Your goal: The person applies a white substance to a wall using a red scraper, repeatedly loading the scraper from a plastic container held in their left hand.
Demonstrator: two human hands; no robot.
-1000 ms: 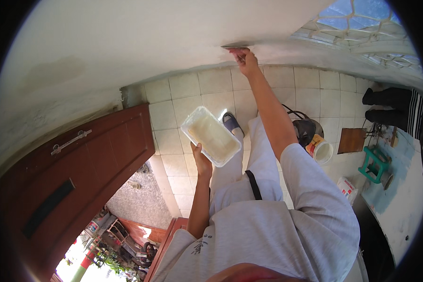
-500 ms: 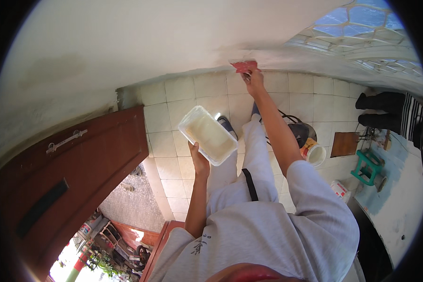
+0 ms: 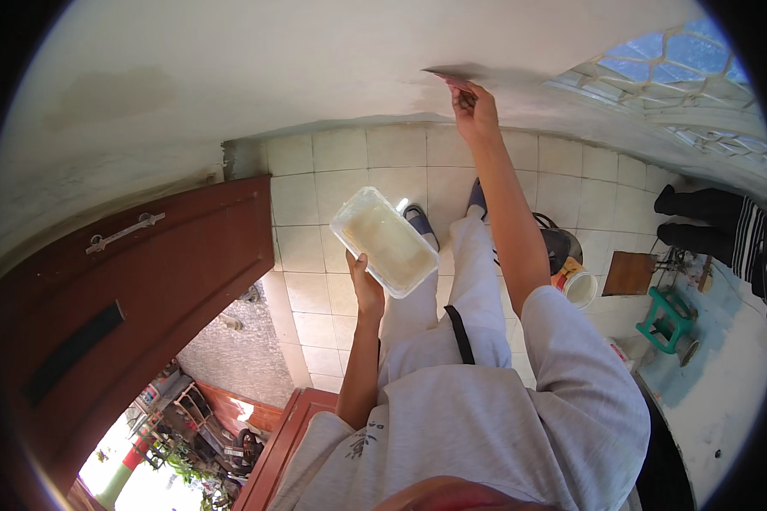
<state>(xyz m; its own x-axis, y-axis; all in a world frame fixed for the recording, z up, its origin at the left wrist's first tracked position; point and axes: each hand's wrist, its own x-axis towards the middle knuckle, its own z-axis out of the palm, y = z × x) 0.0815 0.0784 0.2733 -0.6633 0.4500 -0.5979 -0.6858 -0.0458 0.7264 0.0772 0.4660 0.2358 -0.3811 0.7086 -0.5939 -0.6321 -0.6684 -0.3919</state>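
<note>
My left hand [image 3: 366, 285] grips the near left edge of a clear plastic tub [image 3: 385, 242], its thumb over the rim. Pale, creamy stuff coats the tub's inside. Out ahead, my right arm is stretched up to the wall [image 3: 315, 68]. In my right hand [image 3: 475, 109] a thin red putty knife [image 3: 453, 78] is pinched, seen almost edge-on. Its blade lies against the wall, where a darker smear or shadow shows round it. A separate darker, damp-looking patch [image 3: 111, 95] marks the wall at the left.
At left stands a brown door [image 3: 145, 289] with a metal handle. On the tiled floor to the right are a dark bag [image 3: 561, 247], an orange-and-white bucket [image 3: 579, 288], a brown board [image 3: 629, 273] and a green stool [image 3: 666, 319]. A person in dark trousers [image 3: 707, 217] is at far right.
My right hand has moved the putty knife higher up the wall and slightly right, tilting it from face-on to nearly edge-on. The tub stays in my left hand, almost unmoved.
</note>
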